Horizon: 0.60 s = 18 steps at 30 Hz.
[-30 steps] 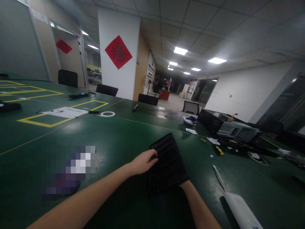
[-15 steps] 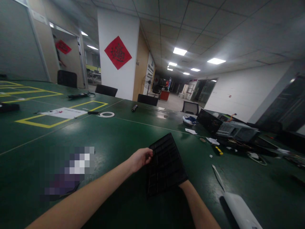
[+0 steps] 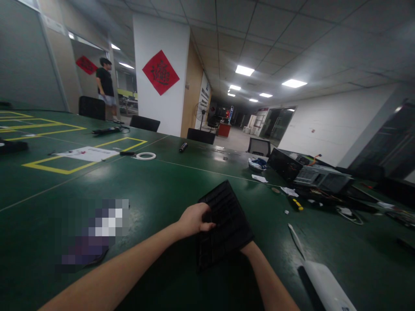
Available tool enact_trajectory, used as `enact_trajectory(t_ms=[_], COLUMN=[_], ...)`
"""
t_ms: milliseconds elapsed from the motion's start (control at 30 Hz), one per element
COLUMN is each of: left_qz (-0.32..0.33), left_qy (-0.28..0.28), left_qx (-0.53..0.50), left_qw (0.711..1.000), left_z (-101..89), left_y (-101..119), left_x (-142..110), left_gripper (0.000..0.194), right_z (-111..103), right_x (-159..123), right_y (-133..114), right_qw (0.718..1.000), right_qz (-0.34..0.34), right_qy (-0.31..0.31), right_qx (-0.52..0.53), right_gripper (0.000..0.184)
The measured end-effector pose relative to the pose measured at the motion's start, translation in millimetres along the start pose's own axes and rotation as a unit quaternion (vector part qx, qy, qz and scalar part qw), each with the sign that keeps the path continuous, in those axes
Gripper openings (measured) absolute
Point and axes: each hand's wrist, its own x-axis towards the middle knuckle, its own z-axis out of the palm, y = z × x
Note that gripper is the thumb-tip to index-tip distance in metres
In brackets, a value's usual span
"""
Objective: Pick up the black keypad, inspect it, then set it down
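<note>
The black gridded panel (image 3: 227, 222) is held tilted over the green counter (image 3: 162, 185), shifted slightly left since the earlier frame. At its left edge, the left hand (image 3: 196, 219) is now partly open, thumb parted from curled fingers. The right hand (image 3: 247, 248) is mostly hidden behind (its grip cannot be told). A person (image 3: 105, 82) is now fully seen by the doorway.
</note>
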Motion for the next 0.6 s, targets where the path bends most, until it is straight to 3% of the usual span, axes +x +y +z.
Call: enact_trajectory(t_ms=[100,167,267,333,467,533,600], left_qz=[-0.054,-0.113,-0.206,-0.264,-0.325,-0.317,-0.306], left_qy=[0.031,0.063,0.087,0.074,0.027,0.006,0.012], left_qx=[0.035,0.075,0.149,0.193,0.236,0.236,0.222], left_qw=[0.997,0.989,0.963,0.942,0.915,0.919,0.926], left_z=[-15.1,-29.7,-48.8,-55.4,-57.4,-58.2,-62.2], left_y=[-12.1,-26.5,-52.9,-68.3,-83.0,-85.0,-88.7], left_x=[4.7,7.2,9.0,9.8,15.1,20.1,25.2], left_gripper=[0.036,0.037,0.041,0.043,0.042,0.042,0.042], right_z=[-18.4,-39.2,-70.9,-84.5,-88.8,-86.2,-85.0], right_x=[8.1,12.7,13.0,9.7,6.4,7.6,9.1], right_y=[-7.4,-10.0,-6.4,-0.5,7.0,6.8,6.0], right_qw=[0.999,0.988,0.933,0.893,0.824,0.810,0.816], right_qz=[-0.012,-0.006,0.070,0.131,0.197,0.208,0.210], right_qy=[0.027,0.086,0.208,0.247,0.238,0.228,0.223], right_qx=[-0.038,-0.130,-0.284,-0.353,-0.476,-0.498,-0.490], right_gripper=[0.047,0.050,0.052,0.054,0.051,0.050,0.050])
